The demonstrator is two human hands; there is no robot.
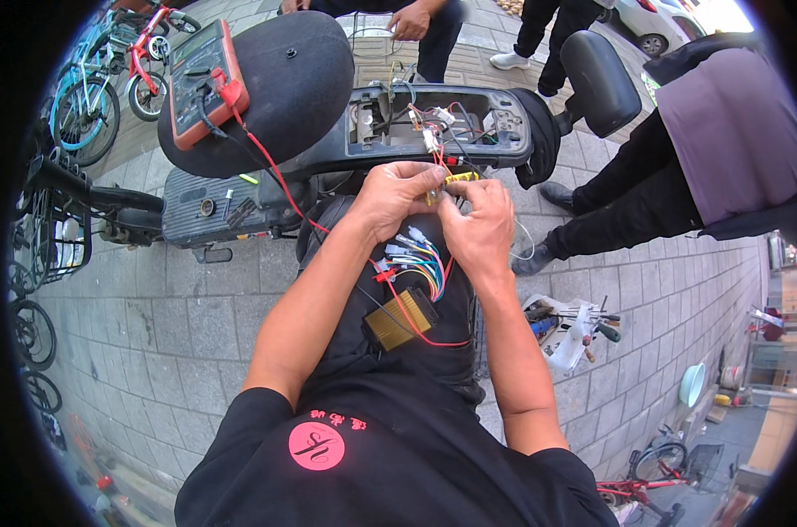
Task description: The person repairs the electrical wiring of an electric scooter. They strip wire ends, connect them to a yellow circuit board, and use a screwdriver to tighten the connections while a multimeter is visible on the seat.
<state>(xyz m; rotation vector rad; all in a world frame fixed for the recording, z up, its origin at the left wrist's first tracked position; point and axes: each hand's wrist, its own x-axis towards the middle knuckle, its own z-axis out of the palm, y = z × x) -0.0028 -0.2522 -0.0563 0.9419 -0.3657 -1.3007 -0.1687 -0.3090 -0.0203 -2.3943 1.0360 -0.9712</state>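
My left hand (400, 198) and my right hand (481, 223) meet over my lap, both closed in a pinch on thin wires. The small part between the fingertips is mostly hidden. A yellow piece (462, 177) shows beside the right fingers. Red wires (439, 156) run up from the hands to a white connector (430, 139) at the open compartment (523, 132) of an electric scooter. On my lap lies a gold finned controller box (402, 318) with a bundle of coloured wires (432, 263) and white plugs. A red test lead (275, 171) crosses over my left forearm.
An orange-framed multimeter (181, 88) rests on the black seat (306, 70). Small parts and tools lie on the footboard (183, 198). Right of me, a plastic tool bin (567, 351) stands on paving. People stand close: legs (609, 176) at right, another person's hand (411, 19) beyond the scooter.
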